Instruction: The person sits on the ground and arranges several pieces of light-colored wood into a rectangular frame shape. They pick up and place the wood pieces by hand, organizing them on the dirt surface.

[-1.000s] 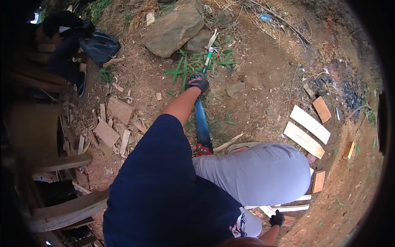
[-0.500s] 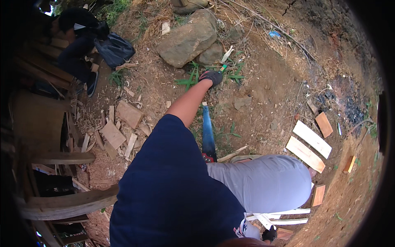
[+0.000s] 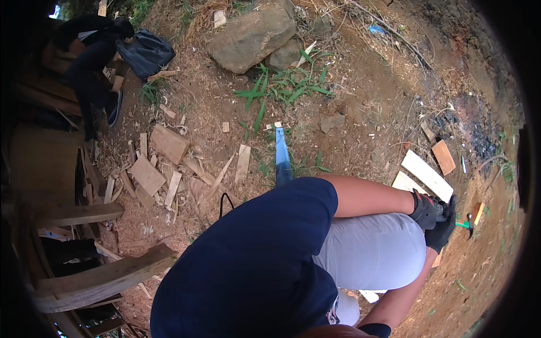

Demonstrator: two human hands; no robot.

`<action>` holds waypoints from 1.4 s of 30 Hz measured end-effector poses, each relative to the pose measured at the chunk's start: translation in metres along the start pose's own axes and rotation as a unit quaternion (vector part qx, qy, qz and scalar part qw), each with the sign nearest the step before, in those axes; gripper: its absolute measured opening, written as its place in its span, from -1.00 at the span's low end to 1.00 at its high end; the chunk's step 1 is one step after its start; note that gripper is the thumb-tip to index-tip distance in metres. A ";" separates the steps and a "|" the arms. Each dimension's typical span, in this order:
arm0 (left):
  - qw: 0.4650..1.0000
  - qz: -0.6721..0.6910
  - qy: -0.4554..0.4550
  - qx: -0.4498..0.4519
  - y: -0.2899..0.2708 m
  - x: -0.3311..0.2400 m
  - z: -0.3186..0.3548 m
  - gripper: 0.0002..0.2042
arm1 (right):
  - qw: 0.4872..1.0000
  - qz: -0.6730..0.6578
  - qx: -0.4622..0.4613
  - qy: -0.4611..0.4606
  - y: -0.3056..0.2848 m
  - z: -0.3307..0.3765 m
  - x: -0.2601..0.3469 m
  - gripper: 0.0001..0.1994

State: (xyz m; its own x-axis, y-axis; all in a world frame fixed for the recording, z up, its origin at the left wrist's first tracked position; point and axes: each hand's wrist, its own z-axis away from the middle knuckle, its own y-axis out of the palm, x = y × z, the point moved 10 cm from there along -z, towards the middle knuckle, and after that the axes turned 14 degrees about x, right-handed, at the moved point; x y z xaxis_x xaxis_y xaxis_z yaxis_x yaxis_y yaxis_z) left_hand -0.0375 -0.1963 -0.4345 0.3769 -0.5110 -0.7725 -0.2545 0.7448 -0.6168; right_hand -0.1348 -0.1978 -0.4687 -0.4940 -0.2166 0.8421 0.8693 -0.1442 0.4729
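Note:
Both gloved hands meet just beyond my grey-clad knee (image 3: pixel 377 253), at the right. My left hand (image 3: pixel 426 212), in a grey and black glove, is closed and pressed against the other; what its fingers grip, if anything, is hidden. My right hand (image 3: pixel 440 230), in a black glove, is closed around a hammer (image 3: pixel 465 224). The green handle sticks out past the glove, its dark claw head pointing to the right. Beside the hands lie two pale boards (image 3: pixel 426 174), the nearer one partly covered. A handsaw (image 3: pixel 283 158) with a blue blade lies left of them, its handle hidden under my sleeve.
Large rocks (image 3: pixel 253 36) and cut grass (image 3: pixel 293 87) lie ahead. Wood offcuts (image 3: pixel 149 174) and shavings litter the left ground, near curved timbers (image 3: pixel 104 281). A person (image 3: pixel 93 62) sits at far left beside a black bag (image 3: pixel 145 53). Small wood blocks (image 3: pixel 443 158) lie at right.
My left hand has swung from the grass near the rocks back to the right. The hammer came along from there. My right hand has come up from below the knee to meet it.

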 end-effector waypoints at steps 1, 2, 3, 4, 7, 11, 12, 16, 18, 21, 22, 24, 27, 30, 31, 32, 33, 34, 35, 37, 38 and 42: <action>0.996 0.009 0.070 0.049 -0.019 -0.024 0.007 -0.38 | 0.998 0.054 0.000 -0.021 -0.048 -0.010 0.007 -0.48; 0.997 0.043 -0.009 0.068 -0.041 -0.022 0.032 -0.28 | 0.993 0.107 -0.003 -0.044 -0.116 -0.014 0.018 -0.54; 0.999 -0.005 -0.036 0.036 -0.043 0.013 0.053 -0.26 | 0.987 0.155 0.011 -0.045 -0.143 -0.017 0.009 -0.59; 0.995 0.054 -0.089 0.011 -0.036 0.071 0.109 -0.30 | 0.990 0.017 -0.063 0.125 -0.093 0.012 -0.031 -0.73; 0.952 0.002 -0.303 -0.045 -0.056 0.194 0.253 -0.46 | 0.977 0.088 -0.105 0.166 -0.220 0.054 -0.044 -0.72; 0.828 -0.047 -0.553 -0.083 0.026 0.251 0.469 -0.65 | 0.948 0.135 -0.188 0.220 -0.247 0.147 -0.063 -0.77; 0.806 0.014 -0.589 -0.056 0.054 0.234 0.491 -0.53 | 0.945 0.150 -0.207 0.206 -0.238 0.175 -0.057 -0.75; 0.701 0.228 -0.674 0.051 0.190 0.251 0.528 -0.19 | 0.929 0.233 -0.206 0.201 -0.251 0.238 -0.041 -0.64; 0.667 0.300 -0.682 -0.012 0.241 0.288 0.539 -0.24 | 0.925 0.250 -0.191 0.216 -0.286 0.253 -0.057 -0.64; 0.705 0.290 -0.646 -0.034 0.272 0.322 0.532 -0.40 | 0.946 0.033 -0.229 0.225 -0.316 0.275 -0.103 -0.64; 0.762 0.208 -0.613 -0.019 0.266 0.320 0.514 -0.48 | 0.924 0.000 -0.313 0.221 -0.284 0.281 -0.097 -0.73; 0.795 0.228 -0.557 -0.079 0.243 0.319 0.489 -0.61 | 0.920 0.007 -0.331 0.208 -0.299 0.302 -0.107 -0.85; 0.794 0.278 -0.487 -0.234 0.218 0.309 0.501 -0.65 | 0.914 -0.019 -0.336 0.226 -0.299 0.314 -0.133 -0.89; 0.724 0.400 -0.537 -0.164 0.179 0.268 0.445 -0.60 | 0.902 0.003 -0.358 0.241 -0.306 0.339 -0.132 -0.86; 0.807 0.287 -0.504 -0.110 0.140 0.255 0.424 -0.57 | 0.901 0.005 -0.353 0.251 -0.306 0.341 -0.137 -0.85; 0.871 0.167 -0.460 -0.052 0.103 0.243 0.400 -0.55 | 0.900 0.008 -0.349 0.261 -0.313 0.344 -0.143 -0.84; 0.860 0.175 -0.476 -0.053 0.065 0.233 0.380 -0.53 | 0.897 0.012 -0.350 0.268 -0.319 0.351 -0.147 -0.83; 0.847 0.186 -0.495 -0.053 0.028 0.223 0.360 -0.52 | 0.895 0.020 -0.367 0.251 -0.318 0.356 -0.143 -0.76; 0.872 0.080 -0.481 -0.042 -0.018 0.223 0.334 -0.51 | 0.897 0.014 -0.363 0.250 -0.316 0.356 -0.144 -0.75; 0.842 0.221 -0.484 -0.092 -0.065 0.297 0.342 -0.55 | 0.905 0.000 -0.334 0.264 -0.314 0.341 -0.159 -0.71; 0.840 0.182 -0.504 -0.080 -0.106 0.325 0.336 -0.47 | 0.906 0.009 -0.323 0.275 -0.315 0.339 -0.162 -0.66; 0.783 -0.105 -0.590 -0.166 -0.193 0.326 0.363 -0.20 | 0.904 0.038 -0.336 0.261 -0.330 0.346 -0.162 -0.64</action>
State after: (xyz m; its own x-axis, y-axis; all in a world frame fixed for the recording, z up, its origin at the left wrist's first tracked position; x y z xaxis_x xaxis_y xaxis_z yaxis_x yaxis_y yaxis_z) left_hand 0.4578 -0.3506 -0.5130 0.9523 0.2911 -0.0914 -0.2193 0.4448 -0.8683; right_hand -0.3355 0.2193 -0.6715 -0.5277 -0.6515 0.5450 0.7797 -0.6261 0.0065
